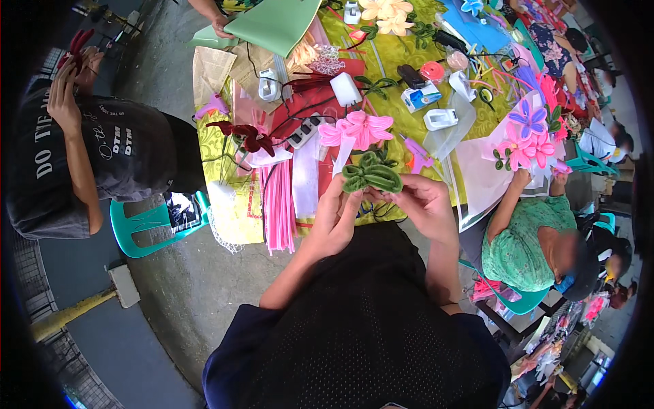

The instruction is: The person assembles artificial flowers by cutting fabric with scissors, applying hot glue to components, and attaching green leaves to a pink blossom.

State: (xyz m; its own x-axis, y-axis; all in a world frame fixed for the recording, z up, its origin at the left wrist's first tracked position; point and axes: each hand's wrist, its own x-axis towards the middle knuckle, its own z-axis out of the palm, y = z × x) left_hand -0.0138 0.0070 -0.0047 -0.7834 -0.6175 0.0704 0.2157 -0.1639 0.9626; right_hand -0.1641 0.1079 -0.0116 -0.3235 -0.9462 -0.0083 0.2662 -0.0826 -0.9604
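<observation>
Upper frame: two pink glue guns, one green foam sheet, three cream flowers, one dark red flower.

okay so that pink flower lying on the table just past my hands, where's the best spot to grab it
Probably by its centre, coming from above: the pink flower lies flat and face up on the table, petals spread outward and looking soft, so pinching the middle should crush them least. Its stem isn't clearly visible.

Soft, even daylight is falling over the whole scene with only faint shadows and no harsh glare, while the fisheye lens is bending straight edges toward a black rim and the outer figures are blurring slightly.
</observation>
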